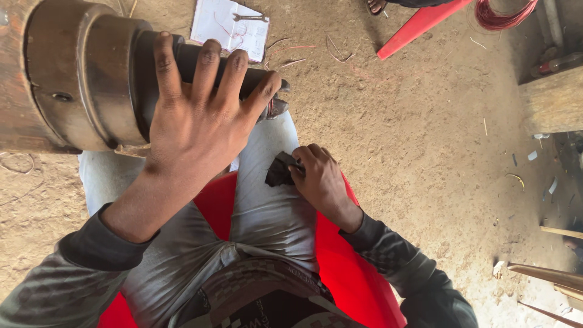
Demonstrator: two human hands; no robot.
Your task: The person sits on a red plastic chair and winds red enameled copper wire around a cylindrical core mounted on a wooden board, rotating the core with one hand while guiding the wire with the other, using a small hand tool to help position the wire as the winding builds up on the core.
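A: Left side first. What's the big thing?

B: Heavy rusty metal cylinder (67,73), stepped, with a dark shaft (206,61) sticking out toward the right. It sits at upper left, over the person's knee.

A: Left hand?

B: Left hand (194,115) reaches up from the lower left, forearm straight, palm flat on the shaft, fingers spread and draped over it. Open, pressing, not wrapped round.

A: Middle?

B: Grey trousers, person seated on a red plastic chair (346,267). A dark scrap of cloth (279,171) lies on the right thigh.

A: Right hand?

B: Right hand (319,179) is bent in from the elbow, wrist cocked, fingers curled shut on the cloth, pinching it against the thigh.

A: Rest?

B: Dirt floor. Notebook (231,27) with a spanner (250,17) on it up top, red plastic piece (419,24), coil of red wire (504,15) at far right top, wooden bench (552,100) on the right edge.
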